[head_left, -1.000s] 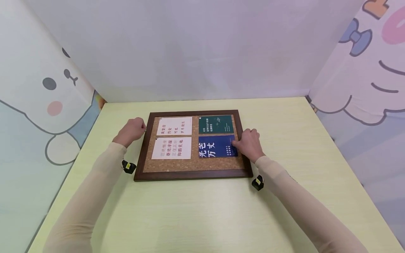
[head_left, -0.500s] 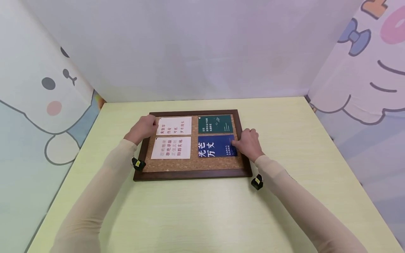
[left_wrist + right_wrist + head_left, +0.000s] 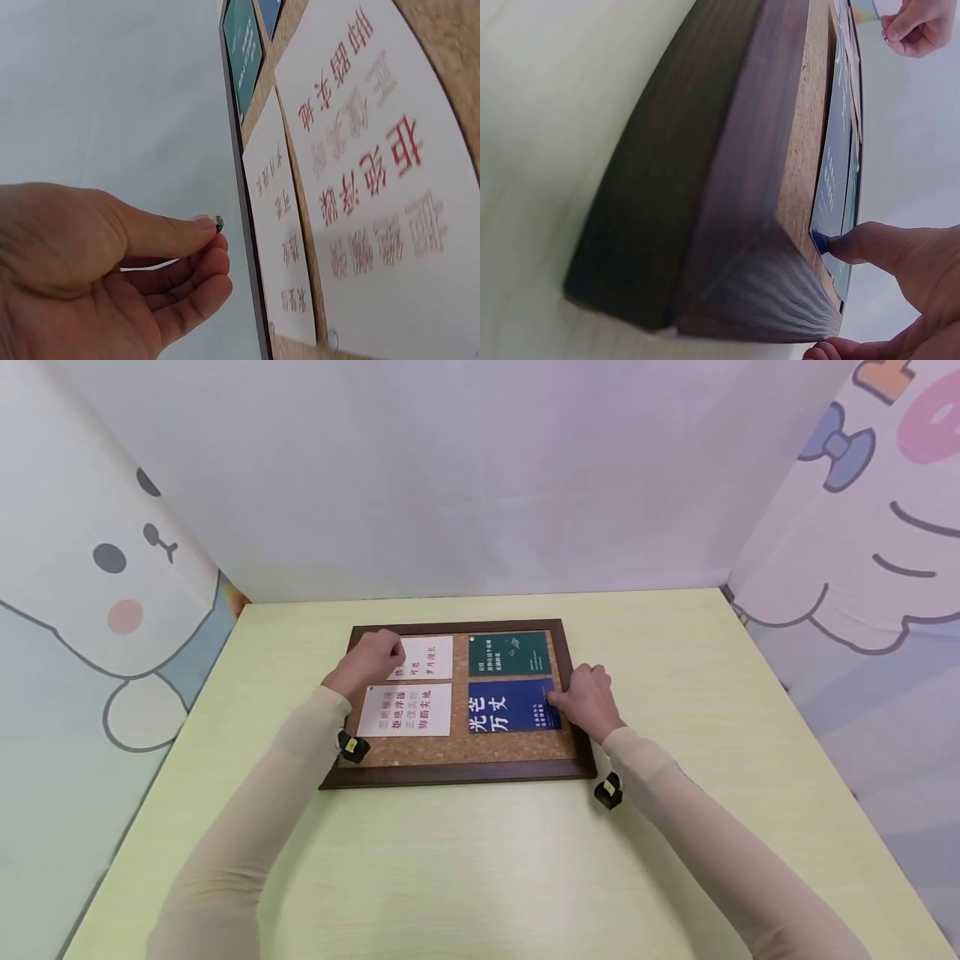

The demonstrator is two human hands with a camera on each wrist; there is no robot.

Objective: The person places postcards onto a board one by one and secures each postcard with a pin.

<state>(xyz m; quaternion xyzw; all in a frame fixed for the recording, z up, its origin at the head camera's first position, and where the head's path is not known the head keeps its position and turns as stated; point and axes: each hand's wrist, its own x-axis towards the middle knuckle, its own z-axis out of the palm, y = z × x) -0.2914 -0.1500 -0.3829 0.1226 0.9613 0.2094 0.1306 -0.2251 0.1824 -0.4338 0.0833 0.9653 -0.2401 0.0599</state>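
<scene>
A cork board in a dark brown frame lies on the table, bearing a blue card, a green card and two white cards. My left hand is over the upper white card, covering part of it in the head view. Between its thumb and index finger it pinches a small shiny thumbtack. At the board's right edge, my right hand grips the frame, its thumb pressing the right end of the blue card and its other fingers at the outer side.
Small round tacks show at the corners of the white cards. Pale yellow-green table top surrounds the board. White fabric walls with cartoon drawings stand behind and at both sides.
My left hand has moved right from beside the board's left frame to over the upper white card. The right hand stays on the frame and the blue card.
</scene>
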